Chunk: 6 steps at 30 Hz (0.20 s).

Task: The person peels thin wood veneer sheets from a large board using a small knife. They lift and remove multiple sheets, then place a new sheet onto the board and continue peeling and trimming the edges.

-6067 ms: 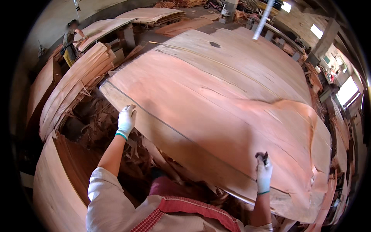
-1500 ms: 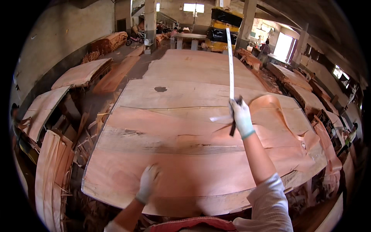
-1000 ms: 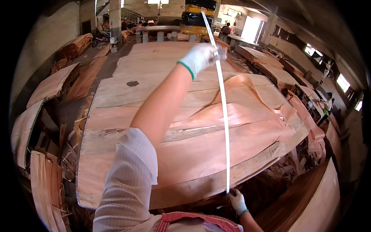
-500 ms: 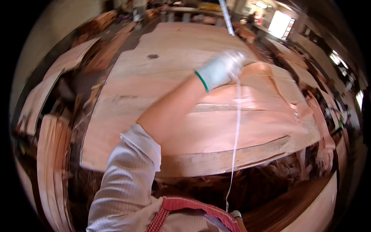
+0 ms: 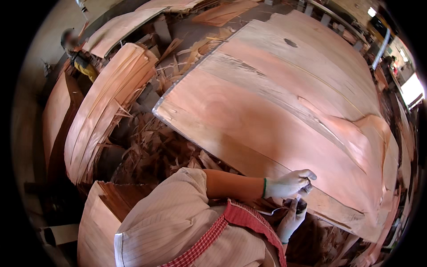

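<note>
My left hand (image 5: 289,184) reaches across my body and rests at the near edge of the big veneer sheet (image 5: 284,102), fingers curled and pinching something small against that edge; what exactly it grips I cannot tell. My right hand (image 5: 291,218) sits just below it, touching or nearly so, closed round a small dark object (image 5: 301,205) with a thin pale tape (image 5: 272,212) curving out of it toward my apron (image 5: 235,227). Both hands are gloved in white.

The sheet lies on the bench, away from me and to my upper right, its long axis running from the near left corner off toward the far right, where its surface buckles into a raised fold (image 5: 369,129). The near edge runs slantwise right under my hands, so both are equally close to it, the left one on top.

To my left lie curved veneer stacks (image 5: 106,98) and a litter of splintered scraps (image 5: 155,147); another person (image 5: 75,53) stands far off
</note>
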Available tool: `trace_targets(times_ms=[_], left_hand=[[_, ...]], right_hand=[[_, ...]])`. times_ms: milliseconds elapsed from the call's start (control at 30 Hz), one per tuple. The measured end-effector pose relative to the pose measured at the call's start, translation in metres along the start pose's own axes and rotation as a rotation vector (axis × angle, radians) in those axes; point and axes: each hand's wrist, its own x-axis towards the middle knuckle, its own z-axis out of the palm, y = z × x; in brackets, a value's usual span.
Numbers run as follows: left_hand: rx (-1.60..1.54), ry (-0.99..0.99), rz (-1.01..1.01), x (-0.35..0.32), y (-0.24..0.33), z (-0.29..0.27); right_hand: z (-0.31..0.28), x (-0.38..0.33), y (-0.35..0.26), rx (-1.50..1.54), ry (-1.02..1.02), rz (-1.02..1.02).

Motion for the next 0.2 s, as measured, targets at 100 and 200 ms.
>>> trace_targets(times_ms=[100,200], left_hand=[[0.534,0.125,0.027,-0.039,0.024,-0.063],[1.540,0.252,0.230,-0.112,0.055,-0.150]], right_hand=[[0.041,0.007,0.027,-0.147,-0.139,0.075],[0.095,0.002,0.036,-0.497,-0.307,0.178]])
